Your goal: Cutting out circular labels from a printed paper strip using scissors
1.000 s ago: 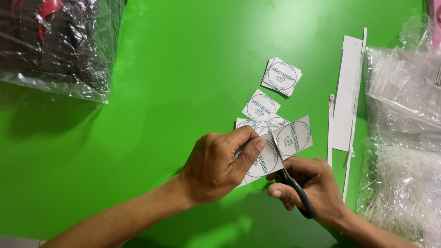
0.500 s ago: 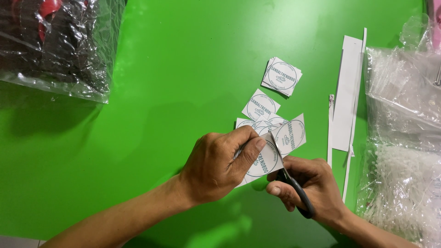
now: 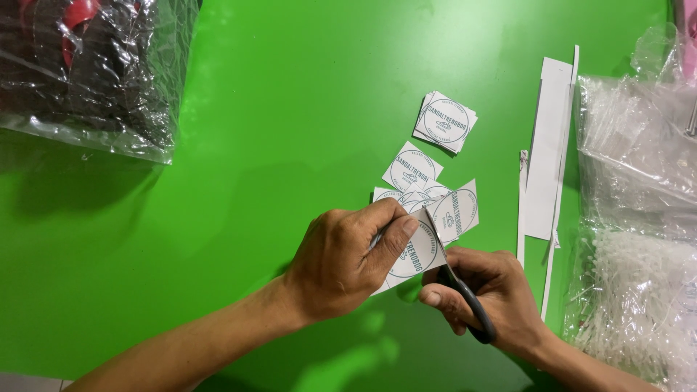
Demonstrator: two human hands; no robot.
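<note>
Bright green surface [image 3: 276, 145], left hand [image 3: 348, 261] grip pinching white round-printed paper sheet [image 3: 417, 250], right hand [image 3: 486, 297] grip closed on black-handled scissors [image 3: 465, 297], clear plastic bags [image 3: 639, 210] at right edge.

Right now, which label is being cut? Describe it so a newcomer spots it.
On the green table, look low and centre, where the two hands meet. The label sits pinched in the left hand, with the scissors in the right hand at its edge. The other labels lie loose on the table.
</note>
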